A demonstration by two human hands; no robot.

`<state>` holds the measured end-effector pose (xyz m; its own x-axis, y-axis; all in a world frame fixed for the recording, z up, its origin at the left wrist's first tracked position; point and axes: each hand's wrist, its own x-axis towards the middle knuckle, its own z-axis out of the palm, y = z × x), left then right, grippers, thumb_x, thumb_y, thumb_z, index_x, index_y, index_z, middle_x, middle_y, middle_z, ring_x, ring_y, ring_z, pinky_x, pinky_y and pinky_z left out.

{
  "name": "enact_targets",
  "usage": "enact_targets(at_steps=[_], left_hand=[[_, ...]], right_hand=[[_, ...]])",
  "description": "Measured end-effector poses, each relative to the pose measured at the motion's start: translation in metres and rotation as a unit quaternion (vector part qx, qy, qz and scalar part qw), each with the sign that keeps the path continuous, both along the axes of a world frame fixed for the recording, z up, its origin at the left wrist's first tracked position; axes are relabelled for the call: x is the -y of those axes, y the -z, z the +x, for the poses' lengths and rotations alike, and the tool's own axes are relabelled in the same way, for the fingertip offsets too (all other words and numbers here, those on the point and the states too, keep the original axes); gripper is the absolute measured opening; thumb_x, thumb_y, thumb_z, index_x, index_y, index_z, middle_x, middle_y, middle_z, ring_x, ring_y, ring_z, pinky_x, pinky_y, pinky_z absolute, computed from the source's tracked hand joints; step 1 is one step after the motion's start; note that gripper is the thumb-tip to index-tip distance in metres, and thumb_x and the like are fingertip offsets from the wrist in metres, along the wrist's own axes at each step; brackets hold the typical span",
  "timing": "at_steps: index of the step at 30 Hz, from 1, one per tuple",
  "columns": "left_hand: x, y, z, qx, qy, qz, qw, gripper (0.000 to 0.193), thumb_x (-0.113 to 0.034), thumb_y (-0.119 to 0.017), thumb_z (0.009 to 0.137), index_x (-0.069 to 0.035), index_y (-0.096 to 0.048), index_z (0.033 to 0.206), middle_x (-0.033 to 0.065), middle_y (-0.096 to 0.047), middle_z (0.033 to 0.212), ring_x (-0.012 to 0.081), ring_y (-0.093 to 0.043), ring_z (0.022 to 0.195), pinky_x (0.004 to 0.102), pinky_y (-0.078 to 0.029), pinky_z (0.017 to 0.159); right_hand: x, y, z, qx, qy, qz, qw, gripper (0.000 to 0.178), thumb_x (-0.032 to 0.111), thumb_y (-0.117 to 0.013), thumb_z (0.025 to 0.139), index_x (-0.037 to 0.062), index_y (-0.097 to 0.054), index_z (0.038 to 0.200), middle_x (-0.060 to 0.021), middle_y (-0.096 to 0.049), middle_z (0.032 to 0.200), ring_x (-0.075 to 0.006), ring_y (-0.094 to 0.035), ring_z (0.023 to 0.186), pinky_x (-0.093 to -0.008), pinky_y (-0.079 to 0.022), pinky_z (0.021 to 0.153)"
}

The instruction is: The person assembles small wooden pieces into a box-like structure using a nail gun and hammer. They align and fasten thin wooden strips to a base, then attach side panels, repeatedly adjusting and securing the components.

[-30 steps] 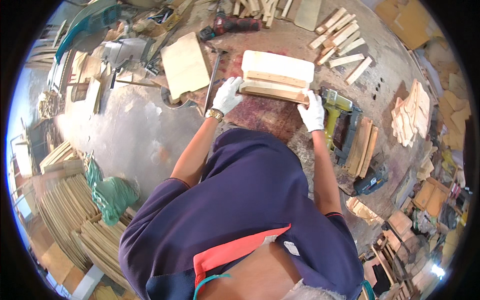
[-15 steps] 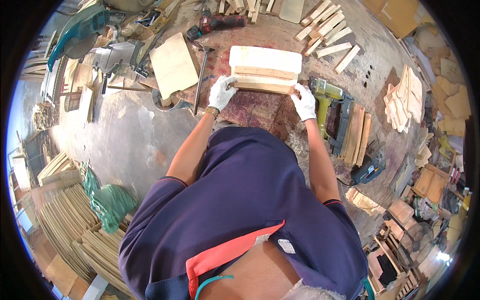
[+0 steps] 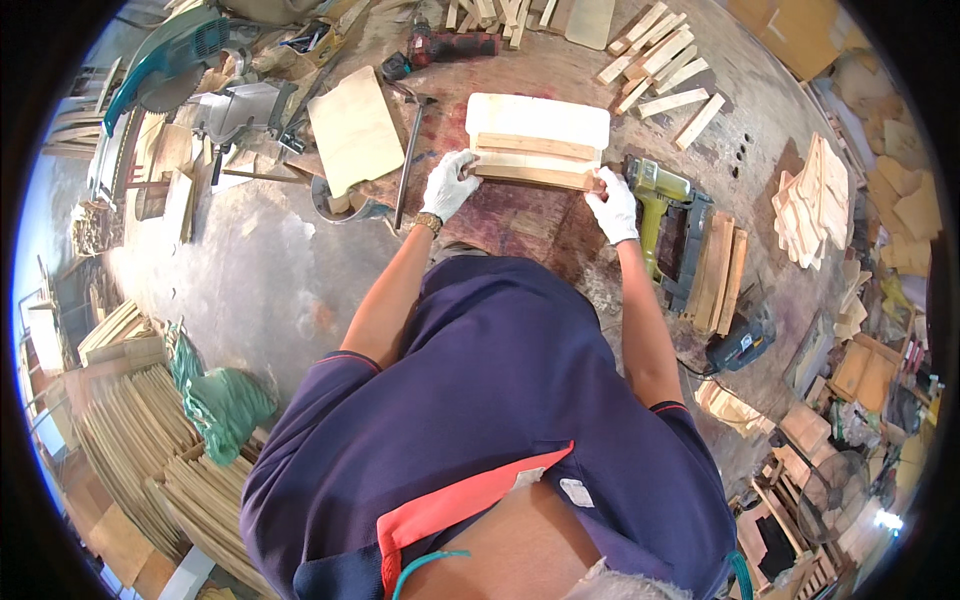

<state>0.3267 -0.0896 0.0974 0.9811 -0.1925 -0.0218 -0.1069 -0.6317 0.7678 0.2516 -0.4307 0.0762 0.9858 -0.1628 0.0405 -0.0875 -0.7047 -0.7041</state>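
- Presently, head view: I see a pale, round-cornered wooden panel (image 3: 540, 113) on a stained brown work surface (image 3: 520, 225), ahead of the person's torso.
- Across it: a straight tan wooden far strip (image 3: 535, 147) and, along the near edge, a straight tan wooden near strip (image 3: 534, 178).
- White-gloved left hand (image 3: 449, 187): fingers closed on the near strip's left end. White-gloved right hand (image 3: 613, 206): pinching its right end.
- Step, as I judge it: lining up the near strip.
- Next move, I judge, calls for both ends held steady; a yellow-green nail gun (image 3: 652, 215) lies just beside the right hand.
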Motion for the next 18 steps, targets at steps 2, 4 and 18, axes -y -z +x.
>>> enact_targets(at_steps=[2,4,18], left_hand=[[-0.002,0.004,-0.001,0.013,-0.035,-0.043,0.998,0.036,-0.007,-0.074,0.077,-0.006,-0.064,0.112,0.0079,-0.060,0.091,0.0209,-0.061,0.075,0.0357,-0.051,0.073],[-0.003,0.008,0.000,0.019,-0.084,-0.047,0.995,0.032,-0.013,-0.068,0.082,-0.003,-0.060,0.111,0.0142,-0.063,0.091,0.0282,-0.062,0.077,0.0385,-0.051,0.075],[0.005,0.025,0.035,-0.186,-0.120,0.033,0.975,0.063,-0.054,-0.062,0.086,0.008,-0.070,0.082,0.0262,-0.070,0.080,0.0367,-0.070,0.079,0.0447,-0.053,0.072]], right_hand=[[0.001,0.000,0.000,-0.029,0.014,0.033,0.999,0.051,0.019,-0.082,0.078,0.0147,-0.065,0.126,-0.0076,-0.062,0.095,-0.0198,-0.060,0.072,-0.0355,-0.052,0.069],[0.001,0.001,0.000,-0.003,0.003,0.031,0.999,0.052,0.020,-0.083,0.078,0.0144,-0.065,0.126,-0.0053,-0.060,0.092,-0.0175,-0.057,0.070,-0.0338,-0.051,0.067],[-0.010,0.006,0.009,0.009,0.064,0.014,0.998,0.033,0.020,-0.080,0.081,0.0106,-0.066,0.109,-0.0101,-0.062,0.086,-0.0285,-0.064,0.078,-0.0396,-0.052,0.073]])
